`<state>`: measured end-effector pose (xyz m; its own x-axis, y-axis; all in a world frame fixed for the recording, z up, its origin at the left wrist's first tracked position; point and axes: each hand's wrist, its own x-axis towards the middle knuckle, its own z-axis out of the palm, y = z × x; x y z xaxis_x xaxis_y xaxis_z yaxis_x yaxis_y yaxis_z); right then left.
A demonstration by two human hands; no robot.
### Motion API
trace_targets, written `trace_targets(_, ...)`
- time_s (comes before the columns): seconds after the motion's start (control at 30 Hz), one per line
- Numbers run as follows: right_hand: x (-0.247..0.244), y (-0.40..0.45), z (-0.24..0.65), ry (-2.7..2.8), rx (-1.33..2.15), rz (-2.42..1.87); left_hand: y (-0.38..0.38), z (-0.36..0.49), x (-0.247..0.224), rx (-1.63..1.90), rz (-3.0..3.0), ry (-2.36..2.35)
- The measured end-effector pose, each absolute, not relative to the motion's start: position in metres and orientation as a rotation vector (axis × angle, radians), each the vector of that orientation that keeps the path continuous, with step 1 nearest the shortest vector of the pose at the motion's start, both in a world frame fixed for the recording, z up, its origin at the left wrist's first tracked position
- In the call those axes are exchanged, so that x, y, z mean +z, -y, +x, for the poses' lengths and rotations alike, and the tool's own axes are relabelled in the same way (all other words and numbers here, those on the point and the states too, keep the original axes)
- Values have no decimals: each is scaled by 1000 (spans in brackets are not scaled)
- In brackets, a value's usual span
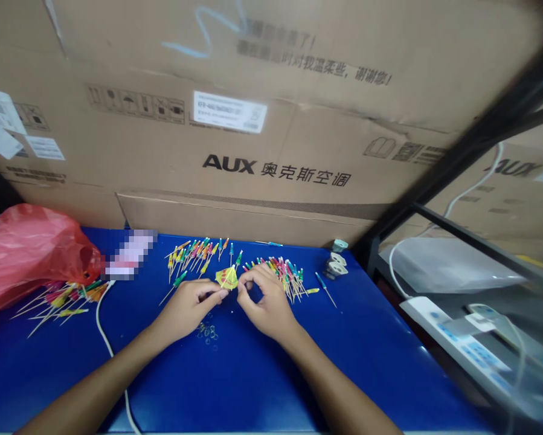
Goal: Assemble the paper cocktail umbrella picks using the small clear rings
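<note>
My left hand (187,308) and my right hand (264,299) meet over a blue tabletop (235,374), their fingertips pinching a small yellow paper cocktail umbrella (226,278) between them. Its stick is hidden by my fingers. Beyond my left hand lies a heap of colourful cocktail umbrella picks (194,260), and a second heap (284,279) sits just past my right hand. Small clear rubber rings (206,332) are scattered near my left wrist.
A red plastic bag (31,254) and a loose pile of picks (58,305) lie at the far left. A white cable (103,326) crosses the table. A white plug adapter (337,264) stands at the back right. Cardboard boxes (226,163) rise behind the table; a power strip (456,338) lies right.
</note>
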<state>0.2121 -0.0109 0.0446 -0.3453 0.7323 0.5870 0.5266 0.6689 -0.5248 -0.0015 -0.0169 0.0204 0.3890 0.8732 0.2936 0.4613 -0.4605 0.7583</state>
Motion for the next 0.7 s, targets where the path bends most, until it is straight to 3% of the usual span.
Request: trace_targets(0.7,40,9,212,2088,323,-989,20,0,23,904,2130,-1126)
